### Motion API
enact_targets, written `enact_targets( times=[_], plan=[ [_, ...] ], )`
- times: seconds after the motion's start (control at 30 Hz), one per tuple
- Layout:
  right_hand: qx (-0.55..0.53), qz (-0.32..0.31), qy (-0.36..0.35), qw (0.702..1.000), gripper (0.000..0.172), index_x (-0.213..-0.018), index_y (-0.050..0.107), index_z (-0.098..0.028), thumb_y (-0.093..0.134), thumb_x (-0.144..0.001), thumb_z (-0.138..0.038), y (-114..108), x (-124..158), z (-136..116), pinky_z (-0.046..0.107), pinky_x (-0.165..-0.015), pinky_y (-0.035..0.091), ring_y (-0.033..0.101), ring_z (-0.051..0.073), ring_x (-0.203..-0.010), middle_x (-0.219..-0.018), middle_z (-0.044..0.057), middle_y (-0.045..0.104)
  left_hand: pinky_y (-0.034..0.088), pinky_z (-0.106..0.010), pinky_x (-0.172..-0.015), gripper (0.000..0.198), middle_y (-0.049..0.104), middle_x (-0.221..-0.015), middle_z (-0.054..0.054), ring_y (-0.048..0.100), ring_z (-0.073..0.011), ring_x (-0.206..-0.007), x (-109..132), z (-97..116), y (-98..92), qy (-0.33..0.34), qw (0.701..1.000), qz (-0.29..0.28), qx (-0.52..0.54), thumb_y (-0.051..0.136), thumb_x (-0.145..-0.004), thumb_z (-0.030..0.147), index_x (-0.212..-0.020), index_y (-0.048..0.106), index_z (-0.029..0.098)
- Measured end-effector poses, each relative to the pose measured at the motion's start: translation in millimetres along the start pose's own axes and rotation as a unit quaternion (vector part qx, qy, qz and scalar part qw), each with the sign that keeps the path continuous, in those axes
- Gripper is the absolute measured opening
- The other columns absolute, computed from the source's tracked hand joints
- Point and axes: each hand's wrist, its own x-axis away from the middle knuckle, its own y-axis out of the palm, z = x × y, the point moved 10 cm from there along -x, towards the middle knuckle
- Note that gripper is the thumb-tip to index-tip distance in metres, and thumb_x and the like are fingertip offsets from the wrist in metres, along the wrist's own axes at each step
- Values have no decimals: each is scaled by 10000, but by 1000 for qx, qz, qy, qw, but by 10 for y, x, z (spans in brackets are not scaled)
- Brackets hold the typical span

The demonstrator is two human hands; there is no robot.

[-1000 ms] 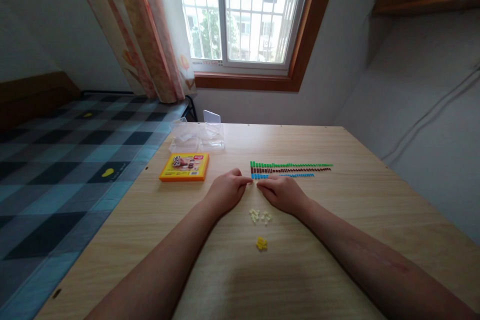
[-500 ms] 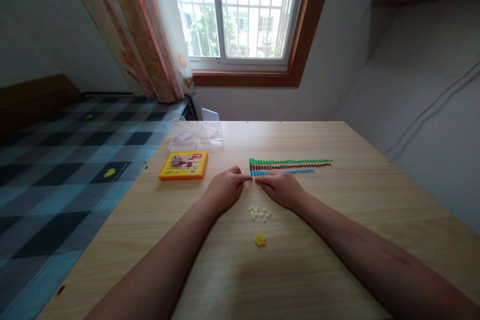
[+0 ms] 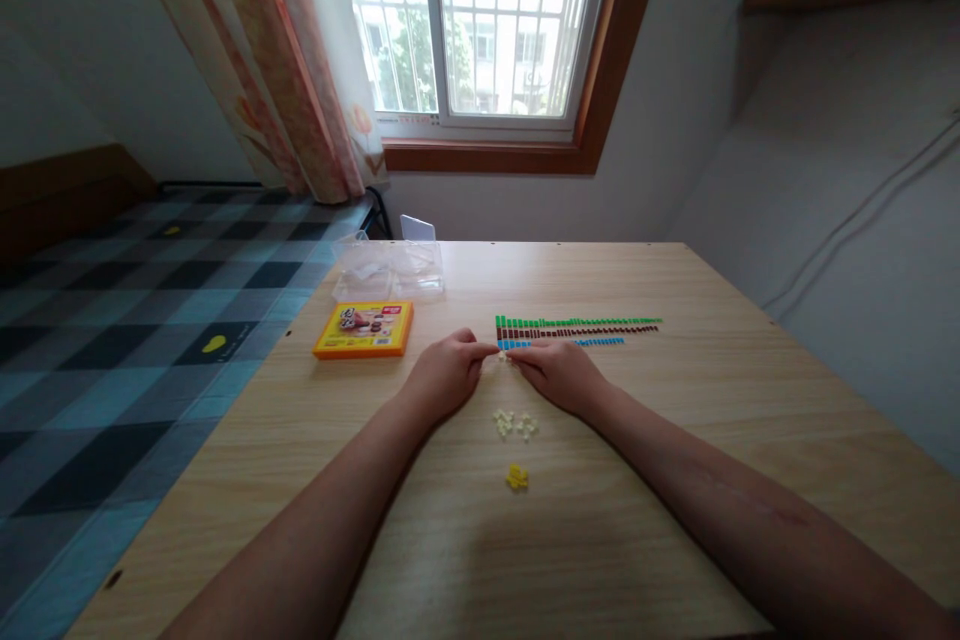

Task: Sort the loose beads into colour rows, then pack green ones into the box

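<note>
My left hand (image 3: 448, 367) rests on the table with its index finger stretched out and its other fingers curled. Its fingertip is at the left end of the rows of small bricks. From the other side, my right hand (image 3: 561, 372) reaches in, index finger extended, its tip beside a tiny cream brick (image 3: 503, 357). Neither hand visibly grips anything. Just beyond the fingers run rows of green bricks (image 3: 525, 323), brown bricks (image 3: 551, 333) and blue bricks (image 3: 600, 342), the blue row partly hidden by my right hand. Nearer me lie loose cream bricks (image 3: 503, 423) and a yellow brick cluster (image 3: 517, 477).
An orange-and-yellow box (image 3: 364, 330) lies left of my left hand. Behind it stands a clear plastic container (image 3: 390, 270) with its lid raised. A bed with a checked cover (image 3: 150, 360) adjoins the wooden table (image 3: 645, 520) on the left; a window (image 3: 502, 30) is ahead.
The view has shifted very slightly, so everything sits a little further left. Both hands keep nearly the same pose, fingertips close together at the row's left end.
</note>
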Motion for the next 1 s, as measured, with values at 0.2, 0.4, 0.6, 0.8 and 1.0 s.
enact_targets(
  times=[0.2, 0.4, 0.6, 0.8, 1.0],
  plan=[
    [2, -4, 8, 1000, 245, -1081, 776, -295, 545, -1001, -310, -1, 0, 9, 248, -738, 469, 671, 165, -811, -913, 27, 751, 513, -277, -807, 336, 691, -934, -48, 651, -163, -815, -10, -15, -18, -4, 1000, 10, 14, 514, -940, 200, -1125, 782, 287],
    [-17, 13, 18, 1000, 248, -1069, 773, -276, 536, -999, -277, -46, 4, 13, 260, -796, 494, 690, 172, -874, -993, 39, 764, 510, -284, -803, 349, 696, -955, -51, 656, -172, -821, -3, 24, 7, -7, 1000, -23, -5, 509, -936, 197, -1128, 782, 302],
    [-25, 80, 57, 995, 213, -965, 776, -238, 563, -968, -251, -161, 41, 117, 284, -843, 509, 707, 190, -909, -1008, 57, 773, 506, -269, -798, 354, 692, -960, -44, 638, -147, -784, -1, 40, 24, 7, 999, -35, -14, 512, -931, 195, -1143, 773, 309],
    [-31, 82, 57, 995, 189, -966, 775, -239, 588, -937, -233, -172, 47, 103, 291, -829, 517, 716, 199, -901, -1009, 53, 779, 493, -275, -799, 360, 686, -983, -41, 645, -159, -807, 0, 40, 41, 17, 998, -48, -21, 535, -924, 181, -1163, 762, 325],
    [-41, 104, 66, 992, 195, -1004, 773, -222, 598, -922, -246, -219, 72, 113, 303, -817, 529, 722, 205, -870, -989, 57, 785, 483, -269, -779, 342, 684, -981, -37, 644, -159, -802, -13, 31, 56, 15, 998, -58, -25, 550, -930, 192, -1157, 766, 328]
  ],
)
